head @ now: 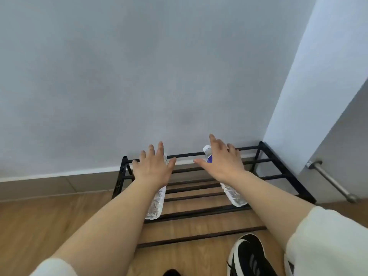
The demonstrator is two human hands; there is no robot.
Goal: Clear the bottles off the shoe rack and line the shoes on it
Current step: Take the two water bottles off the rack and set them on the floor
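A black metal shoe rack stands against the grey wall. Two clear plastic bottles lie on its top bars. The left bottle lies lengthwise, partly hidden under my left hand, which hovers over it with fingers spread. The right bottle has a white cap and a purple label; my right hand is spread above its upper part. Neither hand has closed on a bottle. A black-and-white sneaker sits on the floor in front of the rack, at the lower right.
The wooden floor stretches to the left of the rack. A white wall corner and a door with a metal handle bar stand close on the right. A dark object peeks in at the bottom edge.
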